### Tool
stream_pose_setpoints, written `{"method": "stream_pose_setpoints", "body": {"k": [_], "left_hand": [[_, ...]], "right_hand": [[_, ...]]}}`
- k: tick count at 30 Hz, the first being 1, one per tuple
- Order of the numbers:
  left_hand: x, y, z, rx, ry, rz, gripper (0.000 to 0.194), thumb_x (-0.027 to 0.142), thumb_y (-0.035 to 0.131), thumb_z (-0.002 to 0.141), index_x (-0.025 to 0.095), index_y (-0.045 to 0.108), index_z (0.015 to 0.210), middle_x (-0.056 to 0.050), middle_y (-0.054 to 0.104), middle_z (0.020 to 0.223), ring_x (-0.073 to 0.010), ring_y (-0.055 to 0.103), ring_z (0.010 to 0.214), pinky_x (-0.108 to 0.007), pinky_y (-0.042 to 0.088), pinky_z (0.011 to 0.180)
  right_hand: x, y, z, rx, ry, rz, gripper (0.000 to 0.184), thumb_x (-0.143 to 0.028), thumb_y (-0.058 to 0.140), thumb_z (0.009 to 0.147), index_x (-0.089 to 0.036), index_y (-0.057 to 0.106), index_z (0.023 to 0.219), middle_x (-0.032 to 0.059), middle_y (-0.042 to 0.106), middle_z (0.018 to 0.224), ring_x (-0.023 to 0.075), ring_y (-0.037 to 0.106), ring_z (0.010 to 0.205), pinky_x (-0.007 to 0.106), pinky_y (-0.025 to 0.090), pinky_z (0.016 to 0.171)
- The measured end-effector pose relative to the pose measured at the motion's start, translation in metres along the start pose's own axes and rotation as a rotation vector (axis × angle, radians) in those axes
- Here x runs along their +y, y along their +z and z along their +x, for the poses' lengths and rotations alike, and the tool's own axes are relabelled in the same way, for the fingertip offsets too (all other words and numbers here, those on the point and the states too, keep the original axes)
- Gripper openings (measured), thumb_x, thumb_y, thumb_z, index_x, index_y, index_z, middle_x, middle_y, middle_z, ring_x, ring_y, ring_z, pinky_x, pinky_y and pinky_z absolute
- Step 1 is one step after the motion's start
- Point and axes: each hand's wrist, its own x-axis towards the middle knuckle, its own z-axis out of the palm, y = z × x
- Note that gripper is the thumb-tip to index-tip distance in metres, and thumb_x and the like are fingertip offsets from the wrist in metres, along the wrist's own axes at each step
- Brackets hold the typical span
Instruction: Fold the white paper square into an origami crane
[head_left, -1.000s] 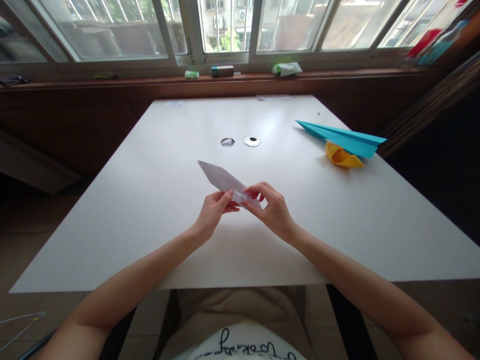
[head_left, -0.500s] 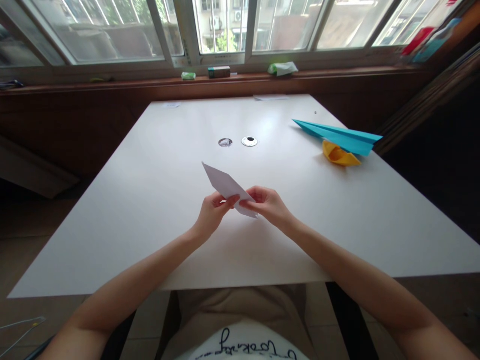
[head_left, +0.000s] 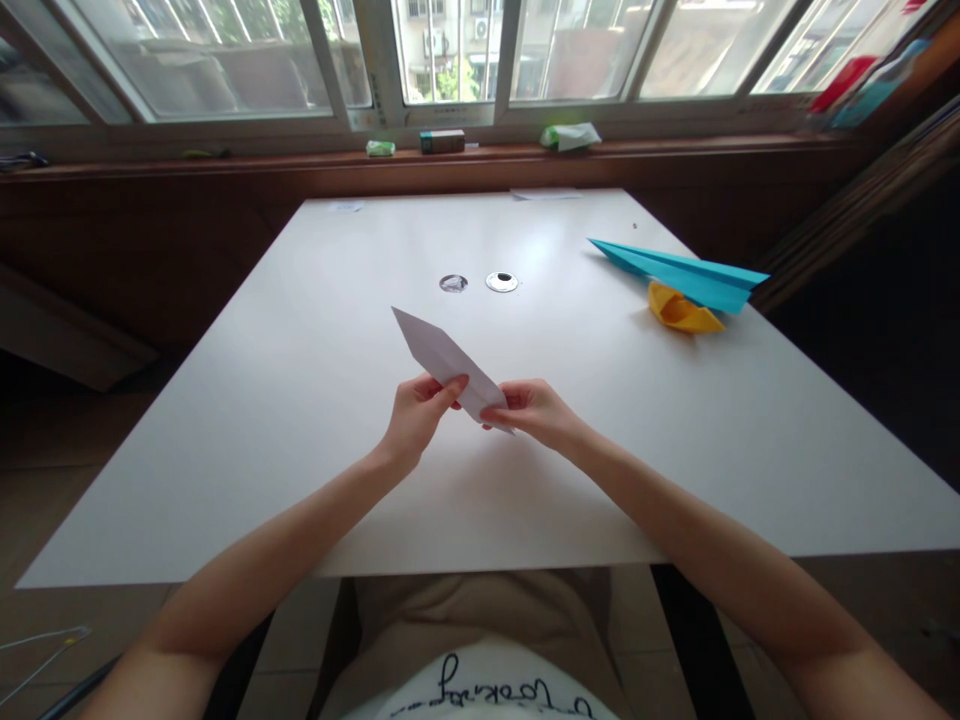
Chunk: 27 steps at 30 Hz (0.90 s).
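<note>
A folded sheet of white paper [head_left: 441,352] with pointed ends is held above the near middle of the table, slanting from upper left to lower right. My left hand [head_left: 421,408] pinches its lower left edge, thumb on the face turned to me. At the lower right end, my right hand [head_left: 536,412] grips the paper between thumb and fingers. Some fingertips of both hands are hidden behind it.
A blue paper plane [head_left: 686,272] lies at the table's right edge, with a yellow paper boat [head_left: 681,310] against it. Two round discs, a grey one [head_left: 453,284] and a white one [head_left: 501,282], are beyond my hands on the white table [head_left: 247,420].
My left hand has slid a little left along the paper, away from my right hand. The paper's upper end has shifted up and left, and more of its face shows.
</note>
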Motion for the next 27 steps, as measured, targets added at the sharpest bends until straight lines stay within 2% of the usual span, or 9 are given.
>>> {"method": "stream_pose_setpoints", "body": {"k": [6, 12, 16, 19, 22, 24, 27], "left_hand": [[-0.002, -0.005, 0.009, 0.071, -0.024, -0.077, 0.026, 0.037, 0.071, 0.065, 0.012, 0.068, 0.07, -0.002, 0.063, 0.067, -0.0102, 0.05, 0.063, -0.026, 0.042, 0.064], [-0.004, -0.009, 0.014, 0.117, -0.035, -0.146, 0.025, 0.035, 0.073, 0.064, 0.011, 0.069, 0.072, -0.001, 0.06, 0.064, -0.0105, 0.05, 0.065, -0.026, 0.042, 0.066], [-0.003, -0.012, 0.017, 0.099, -0.039, -0.15, 0.026, 0.036, 0.072, 0.065, 0.011, 0.069, 0.074, -0.001, 0.06, 0.065, -0.0105, 0.05, 0.064, -0.026, 0.041, 0.066], [-0.001, -0.015, 0.018, 0.012, -0.078, -0.113, 0.028, 0.038, 0.071, 0.067, 0.012, 0.07, 0.078, -0.004, 0.065, 0.074, -0.0117, 0.052, 0.068, -0.027, 0.041, 0.068], [0.0, -0.015, 0.016, -0.181, -0.161, -0.028, 0.03, 0.038, 0.07, 0.069, 0.013, 0.071, 0.085, -0.007, 0.068, 0.083, -0.0152, 0.055, 0.075, -0.03, 0.042, 0.072], [0.0, -0.013, 0.013, -0.302, -0.193, 0.041, 0.03, 0.039, 0.069, 0.07, 0.015, 0.071, 0.089, -0.008, 0.069, 0.087, -0.0162, 0.056, 0.077, -0.03, 0.042, 0.072], [0.001, -0.009, 0.007, -0.39, -0.198, 0.122, 0.03, 0.04, 0.067, 0.072, 0.017, 0.071, 0.09, -0.008, 0.069, 0.089, -0.0168, 0.056, 0.077, -0.03, 0.042, 0.07]], "right_hand": [[0.004, -0.005, 0.003, -0.005, 0.007, 0.034, 0.021, -0.03, 0.068, 0.069, -0.013, 0.066, 0.081, 0.0025, 0.066, 0.067, 0.0115, 0.061, 0.059, 0.026, 0.049, 0.06], [0.005, -0.007, 0.003, -0.025, -0.049, -0.05, 0.022, -0.036, 0.065, 0.073, -0.014, 0.064, 0.078, 0.0016, 0.065, 0.063, 0.0104, 0.059, 0.055, 0.025, 0.048, 0.057], [0.002, -0.009, 0.0, -0.052, -0.035, -0.112, 0.03, -0.04, 0.063, 0.075, -0.016, 0.062, 0.093, -0.0018, 0.061, 0.053, 0.0106, 0.056, 0.049, 0.025, 0.046, 0.053], [-0.001, -0.011, -0.001, -0.003, -0.049, -0.161, 0.035, -0.044, 0.063, 0.074, -0.017, 0.062, 0.097, 0.0019, 0.066, 0.068, 0.0142, 0.062, 0.063, 0.028, 0.048, 0.062], [-0.006, -0.013, -0.002, 0.081, -0.131, -0.111, 0.033, -0.045, 0.063, 0.073, -0.017, 0.064, 0.09, 0.0057, 0.067, 0.09, 0.0174, 0.063, 0.083, 0.03, 0.048, 0.073], [-0.009, -0.012, -0.003, 0.102, -0.16, -0.041, 0.031, -0.044, 0.065, 0.072, -0.017, 0.064, 0.087, 0.0049, 0.066, 0.089, 0.017, 0.062, 0.084, 0.03, 0.048, 0.074], [-0.011, -0.008, -0.004, 0.084, -0.128, 0.028, 0.027, -0.04, 0.07, 0.068, -0.017, 0.063, 0.08, 0.0029, 0.065, 0.08, 0.0148, 0.06, 0.075, 0.028, 0.047, 0.068]]}}
